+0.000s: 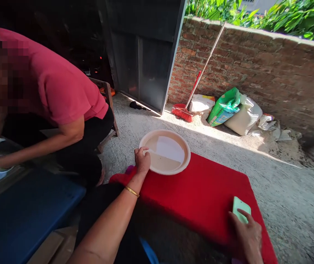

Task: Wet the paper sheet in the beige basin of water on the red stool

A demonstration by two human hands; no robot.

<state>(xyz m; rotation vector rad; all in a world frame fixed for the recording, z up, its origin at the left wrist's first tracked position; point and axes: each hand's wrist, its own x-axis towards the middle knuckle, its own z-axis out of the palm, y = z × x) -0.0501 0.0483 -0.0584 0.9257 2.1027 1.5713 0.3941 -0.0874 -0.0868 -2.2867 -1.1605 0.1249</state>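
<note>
A round, pale pink basin (187, 156) rests at the far left end of a bench or table covered in red cloth (201, 198). Liquid seems to lie in it, with a bright reflection on the surface. My left hand (142, 160) is closed over the basin's near-left rim, a gold bangle on the wrist. At the right end of the red cloth, my right hand (246, 227) has its thumb and fingers on a mint-green phone (239, 205), which appears to lie back side up. Part of the phone is hidden by the fingers.
Left of me, a person in a pink shirt (63, 80) bends over beside a dark blue surface (36, 216). Beyond the concrete floor (129, 124) are a dark metal door (143, 55), a red broom (183, 113), a green sack (223, 108), a white sack (243, 115) and a brick wall (256, 66).
</note>
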